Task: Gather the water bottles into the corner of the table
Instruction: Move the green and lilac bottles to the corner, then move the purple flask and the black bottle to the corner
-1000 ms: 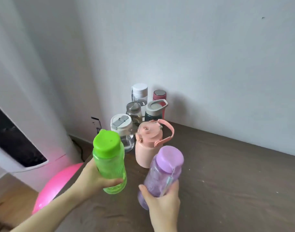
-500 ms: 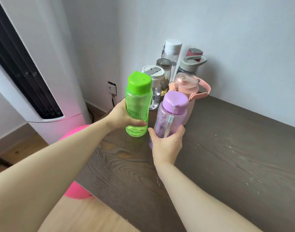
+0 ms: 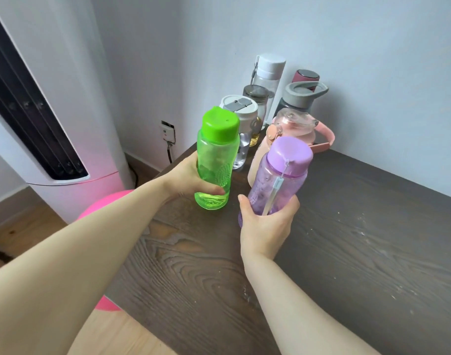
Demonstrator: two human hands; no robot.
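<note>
My left hand (image 3: 187, 179) grips the green bottle (image 3: 215, 155) low on its body; the bottle stands upright near the table's left edge. My right hand (image 3: 266, 224) holds the purple bottle (image 3: 278, 175) around its base, tilted slightly toward me. Just behind them, in the far left corner of the dark wood table (image 3: 347, 252), stand a pink jug with a handle (image 3: 291, 129), a white-lidded clear cup (image 3: 241, 119), a grey-lidded dark bottle (image 3: 300, 97), a small jar (image 3: 256, 97), a tall white-capped bottle (image 3: 269, 70) and a red bottle (image 3: 306, 76).
The wall (image 3: 321, 34) runs right behind the bottles. Left of the table stands a white tower air conditioner (image 3: 52, 98), with a pink ball (image 3: 104, 208) on the wooden floor and a wall socket (image 3: 168, 131) beyond the table edge.
The view has pulled back and tilted down. Both hands have carried the green and purple bottles closer to the cluster in the corner; the green one now sits lower, by the tabletop.
</note>
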